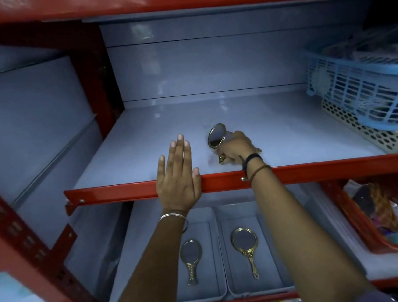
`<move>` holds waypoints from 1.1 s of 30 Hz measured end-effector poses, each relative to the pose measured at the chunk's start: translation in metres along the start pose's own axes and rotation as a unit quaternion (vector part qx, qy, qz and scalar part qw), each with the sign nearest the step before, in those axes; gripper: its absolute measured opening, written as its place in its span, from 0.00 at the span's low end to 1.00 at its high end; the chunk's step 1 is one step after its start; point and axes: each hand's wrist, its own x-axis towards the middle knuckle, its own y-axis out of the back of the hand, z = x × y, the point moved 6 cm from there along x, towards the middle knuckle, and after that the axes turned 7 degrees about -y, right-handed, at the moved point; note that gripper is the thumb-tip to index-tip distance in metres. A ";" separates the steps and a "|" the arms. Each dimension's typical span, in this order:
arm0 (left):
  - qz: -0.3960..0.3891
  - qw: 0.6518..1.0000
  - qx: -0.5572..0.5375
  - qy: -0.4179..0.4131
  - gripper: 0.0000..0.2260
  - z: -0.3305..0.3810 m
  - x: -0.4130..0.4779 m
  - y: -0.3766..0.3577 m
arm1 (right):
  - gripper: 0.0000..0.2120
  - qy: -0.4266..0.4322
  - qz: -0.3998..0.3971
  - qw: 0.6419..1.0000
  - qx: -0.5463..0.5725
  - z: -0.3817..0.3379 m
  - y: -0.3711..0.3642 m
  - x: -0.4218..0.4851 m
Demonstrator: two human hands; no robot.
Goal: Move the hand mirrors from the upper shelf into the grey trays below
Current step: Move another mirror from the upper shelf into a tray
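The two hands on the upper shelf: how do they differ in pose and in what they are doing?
The left hand lies flat and open, fingers spread over the red shelf edge, holding nothing; the right hand is closed around the handle of a gold hand mirror. The left wrist wears a silver bangle; the right wrist wears dark bands. Both reach onto the same upper shelf.

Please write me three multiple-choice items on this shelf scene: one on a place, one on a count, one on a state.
1. Where is the left hand?
A. flat on the upper shelf
B. in a tray
C. on the blue basket

2. How many mirrors lie in the grey trays?
A. none
B. two
C. four

3. The right hand is:
A. open and empty
B. closed on a mirror
C. out of view

Answers: 1 A, its fingers are spread on the shelf; 2 B, one mirror per tray; 3 B, its fingers wrap the handle.
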 end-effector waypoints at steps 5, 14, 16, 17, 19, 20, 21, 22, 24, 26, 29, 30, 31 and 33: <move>-0.021 1.000 0.000 -0.002 0.26 0.001 0.002 0.003 | 0.07 -0.002 -0.097 0.975 0.200 0.013 0.024 -0.034; -0.022 1.000 0.013 -0.006 0.25 0.001 0.001 0.000 | 0.05 -0.008 -0.240 0.952 0.188 0.109 0.029 -0.133; -0.009 1.000 0.013 -0.010 0.25 0.002 0.003 0.001 | 0.05 -0.051 -0.265 0.946 0.178 0.141 0.013 -0.137; -0.002 1.000 0.017 -0.010 0.25 0.003 0.004 0.002 | 0.06 -0.075 -0.266 0.947 0.165 0.156 0.002 -0.136; -0.005 1.000 0.021 -0.012 0.25 0.002 0.000 -0.001 | 0.06 -0.115 -0.266 0.947 0.138 0.186 -0.029 -0.129; -0.003 1.000 0.023 -0.014 0.24 0.003 0.000 -0.002 | 0.06 -0.127 -0.265 0.947 0.128 0.197 -0.046 -0.123; -0.007 1.000 0.026 -0.015 0.24 0.002 -0.002 -0.003 | 0.06 -0.136 -0.266 0.947 0.120 0.204 -0.066 -0.118; -0.007 1.000 0.027 -0.014 0.25 0.002 -0.002 -0.004 | 0.06 -0.139 -0.267 0.947 0.116 0.210 -0.085 -0.113; -0.010 1.000 0.027 -0.011 0.25 0.001 -0.001 -0.004 | 0.11 -0.142 -0.266 0.945 0.127 0.216 -0.121 -0.100; -0.007 1.000 0.023 -0.013 0.26 0.001 -0.001 -0.004 | 0.17 -0.147 -0.260 0.945 0.134 0.222 -0.153 -0.084; 0.004 1.000 0.025 -0.016 0.26 0.001 -0.001 -0.004 | 0.15 -0.175 -0.250 0.947 0.102 0.237 -0.194 -0.059; 0.010 1.000 0.024 -0.017 0.25 0.001 -0.001 -0.004 | 0.14 -0.191 -0.249 0.946 0.080 0.244 -0.204 -0.054; 0.014 0.999 0.022 -0.018 0.25 0.001 -0.001 -0.004 | 0.14 -0.204 -0.244 0.946 0.063 0.253 -0.214 -0.046; 0.017 0.999 0.022 -0.018 0.25 0.001 -0.001 -0.004 | 0.10 -0.220 -0.238 0.946 0.030 0.265 -0.228 -0.037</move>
